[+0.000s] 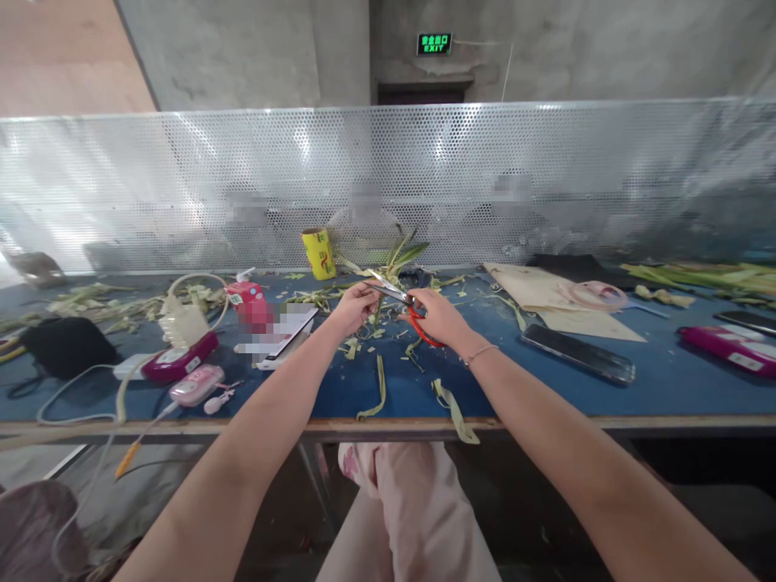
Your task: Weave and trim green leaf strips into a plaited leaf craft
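Observation:
My right hand [440, 315] is closed around the red handles of a pair of scissors [395, 292]. The blades point left and look parted, with their tips close to my left hand [357, 307]. My left fingers are pinched together on a thin green plant stem [379, 314], mostly covered by the fingers and blades. Just behind the scissors, long green leaves [407, 255] fan upward; I cannot tell whether they join the held stem. Small cut scraps [352, 347] lie beneath both hands, and two dry leaf strips [381, 384] are nearer the table edge.
A yellow roll [318, 254] stands by the perforated metal screen [260, 162]. Left on the blue table are a phone [294, 331], a pink bottle [251, 295] and cables. To the right lie a dark phone [579, 354], brown paper [546, 295] and leaf bundles [703, 275].

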